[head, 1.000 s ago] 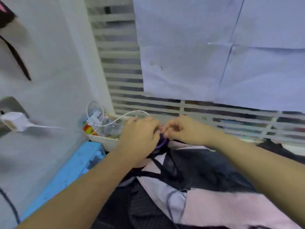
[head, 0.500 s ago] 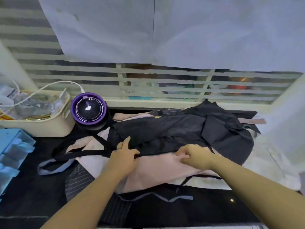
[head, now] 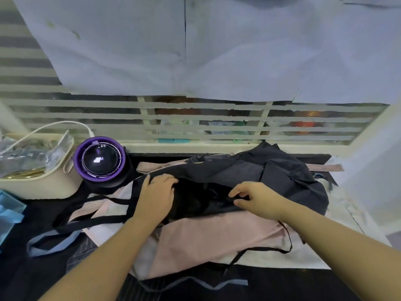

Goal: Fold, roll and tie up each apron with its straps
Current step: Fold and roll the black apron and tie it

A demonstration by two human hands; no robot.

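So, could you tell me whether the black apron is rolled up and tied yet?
Not yet: the black apron lies loosely crumpled on the pink apron, with black straps trailing untied to the left.

One wide-angle view looks from the person's head, forward and steeply down onto the table (head: 282, 290). It is close enough that both forearms enter from the bottom edge and reach the left hand (head: 156, 198) and right hand (head: 258, 199) on the black apron (head: 282, 177) at mid-frame. It faces the window (head: 195, 116) behind the table, which fills the upper half.
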